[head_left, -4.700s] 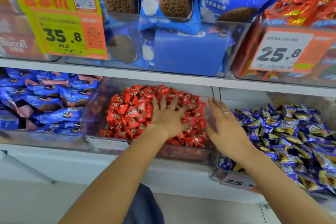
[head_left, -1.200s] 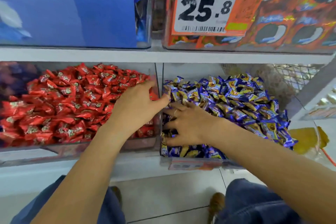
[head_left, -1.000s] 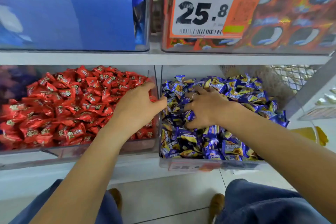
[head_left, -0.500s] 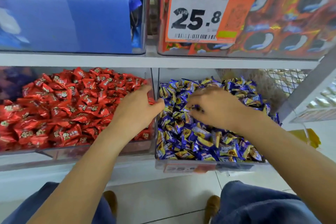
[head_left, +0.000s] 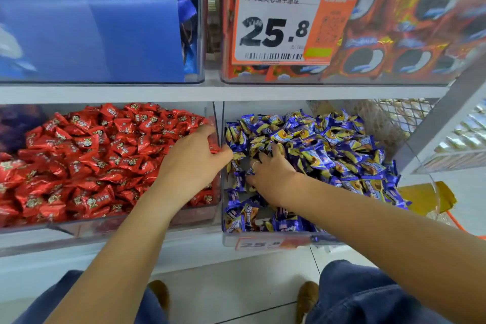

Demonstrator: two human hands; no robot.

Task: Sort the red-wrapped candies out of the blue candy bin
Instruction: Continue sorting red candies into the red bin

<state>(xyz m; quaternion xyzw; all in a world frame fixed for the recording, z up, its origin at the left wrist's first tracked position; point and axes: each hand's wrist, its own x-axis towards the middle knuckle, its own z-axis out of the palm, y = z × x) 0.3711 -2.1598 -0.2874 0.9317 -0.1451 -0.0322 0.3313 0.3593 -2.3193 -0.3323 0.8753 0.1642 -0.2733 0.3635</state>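
Red-wrapped candies (head_left: 92, 160) fill the clear bin (head_left: 79, 229) on the left of the lower shelf. Blue-and-yellow wrapped candies (head_left: 328, 150) fill the neighbouring blue candy bin (head_left: 263, 242) on the right. My left hand (head_left: 192, 166) rests on the red candies at that bin's right wall, and its thumb reaches over the divider. My right hand (head_left: 273, 176) is pushed into the blue candies near the bin's left side. Its fingers are spread and the tips are buried among wrappers. No red wrapper shows among the blue ones.
On the upper shelf (head_left: 210, 92) stand clear bins of blue cookie packs (head_left: 105, 21) and orange-red packs (head_left: 394, 34), with a 25.8 price tag (head_left: 278, 23). Wire mesh (head_left: 399, 118) and a yellow object (head_left: 426, 197) lie to the right. My knees and shoes are below.
My right hand has moved down and left from the top of the blue pile into its left part, and its fingers have spread. My left hand has stayed at the divider.
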